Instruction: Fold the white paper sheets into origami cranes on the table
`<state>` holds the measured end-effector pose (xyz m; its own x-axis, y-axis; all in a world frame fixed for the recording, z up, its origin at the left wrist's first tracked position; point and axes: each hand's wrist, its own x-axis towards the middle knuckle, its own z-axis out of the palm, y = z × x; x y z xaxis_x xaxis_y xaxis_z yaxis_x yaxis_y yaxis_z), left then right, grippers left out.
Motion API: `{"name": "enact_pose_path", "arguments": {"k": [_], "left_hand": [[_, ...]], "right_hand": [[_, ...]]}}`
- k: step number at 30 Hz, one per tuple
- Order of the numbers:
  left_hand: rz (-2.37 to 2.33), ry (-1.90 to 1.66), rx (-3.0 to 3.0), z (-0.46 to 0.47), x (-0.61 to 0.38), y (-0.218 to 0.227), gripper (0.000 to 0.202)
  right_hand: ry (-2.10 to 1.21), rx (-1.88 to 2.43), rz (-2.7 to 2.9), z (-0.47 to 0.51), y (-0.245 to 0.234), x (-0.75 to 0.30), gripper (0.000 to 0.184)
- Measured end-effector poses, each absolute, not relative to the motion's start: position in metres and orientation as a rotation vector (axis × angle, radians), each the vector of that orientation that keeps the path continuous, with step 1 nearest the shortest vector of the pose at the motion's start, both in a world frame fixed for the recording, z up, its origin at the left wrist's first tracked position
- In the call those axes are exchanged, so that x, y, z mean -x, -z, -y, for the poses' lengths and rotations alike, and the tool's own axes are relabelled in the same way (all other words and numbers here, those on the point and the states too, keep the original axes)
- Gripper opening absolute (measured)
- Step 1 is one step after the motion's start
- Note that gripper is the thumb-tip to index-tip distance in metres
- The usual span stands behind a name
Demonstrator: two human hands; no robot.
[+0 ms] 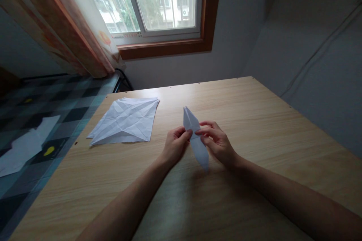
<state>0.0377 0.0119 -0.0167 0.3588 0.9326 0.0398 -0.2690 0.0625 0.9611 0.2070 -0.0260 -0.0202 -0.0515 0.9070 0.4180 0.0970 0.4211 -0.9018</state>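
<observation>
A long, narrow piece of folded white paper [200,150], pointed at both ends, is held over the wooden table [240,109]. At its left edge, near the middle, my left hand [177,144] pinches it between thumb and curled fingers. My right hand [219,144] grips the opposite edge, thumb and fingertips on the paper. The upper end shows a split point with a crease down the middle. The lower end is slightly blurred and hangs toward me.
Several creased white paper sheets [128,120] lie stacked on the table's far left. Beyond the left edge is a bed with a checked cover [70,101], bearing more white paper [28,147]. A window [164,3] and an orange curtain [62,19] are behind.
</observation>
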Motion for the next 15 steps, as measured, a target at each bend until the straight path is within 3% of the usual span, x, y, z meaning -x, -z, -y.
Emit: {"name": "enact_pose_path", "arguments": {"k": [7, 12, 15], "left_hand": [[-0.871, -1.157, -1.017, -0.007, -0.04, 0.01, 0.05], [-0.87, -1.125, -1.029, -0.008, -0.038, 0.01, 0.014], [-0.851, -1.085, -1.032, -0.008, -0.037, 0.01, 0.02]], "right_hand": [[-1.053, 0.881, 1.395, 0.021, 0.029, -0.208, 0.027], [-1.014, 0.925, 1.375, 0.022, 0.031, -0.208, 0.021], [-1.005, 0.927, 1.362, 0.021, 0.032, -0.209, 0.02]]}}
